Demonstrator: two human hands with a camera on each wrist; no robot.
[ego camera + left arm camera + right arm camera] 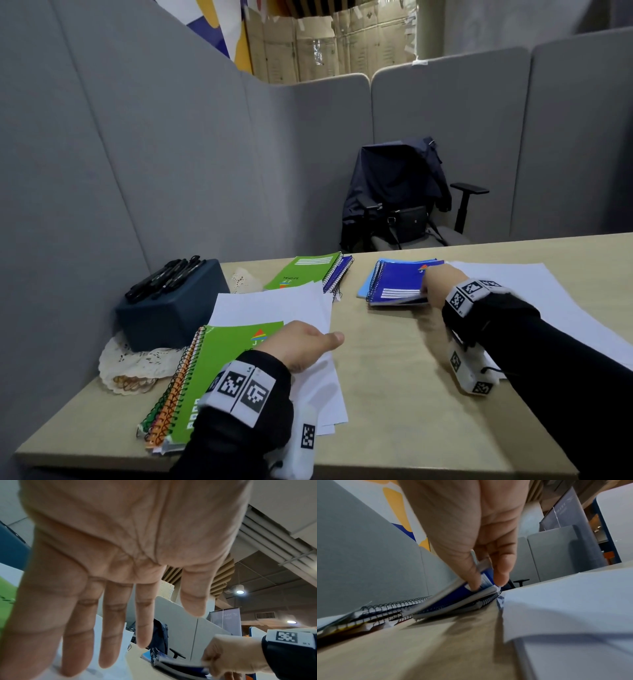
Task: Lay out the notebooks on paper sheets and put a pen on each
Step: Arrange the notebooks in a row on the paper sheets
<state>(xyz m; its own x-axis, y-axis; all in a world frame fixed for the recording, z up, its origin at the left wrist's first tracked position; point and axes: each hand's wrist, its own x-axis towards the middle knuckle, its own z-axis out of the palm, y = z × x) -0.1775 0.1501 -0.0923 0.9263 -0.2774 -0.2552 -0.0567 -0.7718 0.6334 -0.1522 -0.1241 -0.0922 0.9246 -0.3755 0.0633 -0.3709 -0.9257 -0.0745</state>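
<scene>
Right hand lifting a blue notebook

Right hand (pixel 440 286), at 1 o'clock, pinches the blue notebook (pixel 399 282); left hand (pixel 301 346), fingers spread, rests on the paper sheets (pixel 274 305) at 7 o'clock.

Dim even indoor light, two ceiling lamps glowing, soft desk shadows, motion blur, wide-angle bending at edges

Three stacks of spiral-bound notebooks: green-topped near stack (pixel 219 370), green-and-blue far stack (pixel 310 274), blue right stack (pixel 399 282), two spreads of white paper sheets (pixel 277 308) (pixel 534 294), one dark blue box (pixel 171 308) bearing several black pens (pixel 164 279), exact count unclear, two lace doilies (pixel 133 363) (pixel 244 279), one office chair (pixel 411 212).
</scene>
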